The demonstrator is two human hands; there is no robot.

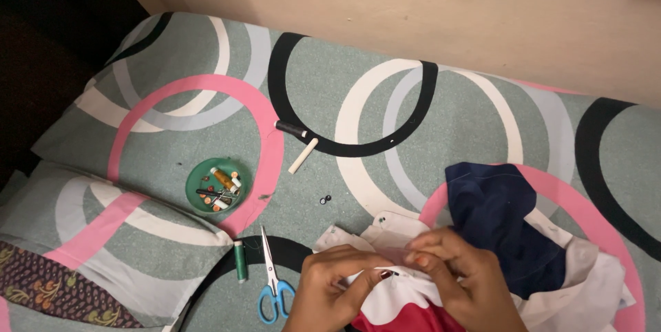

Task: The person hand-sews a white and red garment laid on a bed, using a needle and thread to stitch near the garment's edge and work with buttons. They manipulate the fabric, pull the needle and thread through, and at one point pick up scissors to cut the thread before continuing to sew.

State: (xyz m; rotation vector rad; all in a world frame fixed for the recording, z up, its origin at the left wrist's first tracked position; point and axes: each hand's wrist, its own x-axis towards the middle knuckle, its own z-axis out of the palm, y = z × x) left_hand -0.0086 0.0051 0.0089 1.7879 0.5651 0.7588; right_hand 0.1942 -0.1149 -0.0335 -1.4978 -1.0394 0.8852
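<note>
- Both hands are low in the frame, pressed together over a garment (482, 249) of white, navy and red cloth that lies bunched on the bed.
- The left hand (330, 291) is curled, fingers folded in and pinching a white edge of the cloth; it is closed on the fabric, not spread.
- The right hand (458, 270) lies over the top, its fingertips (420, 260) drawn tight together on the same white edge, just beside the left hand's fingers. Whether a needle sits in that pinch I cannot tell; it is too small to make out.
- The navy part of the garment spreads out to the right of the hands, the red part shows below them at the bottom edge.
- Just left of the left hand lie blue-handled scissors (273, 284), blades shut and pointing away from the person.
- Beside the scissors, further left, a green thread spool (240, 261) lies on its side.
- Up and left sits a round green dish (196, 187) holding small spools and bits.
- Further back, a black thread spool (290, 128) and a white stick (303, 156) lie close together.
- Two tiny dark buttons (325, 200) rest between the dish and the garment.
- All of it sits on a bedsheet (413, 119) of grey-green with big pink, white and black rings; a matching pillow (103, 249) lies at the left.
</note>
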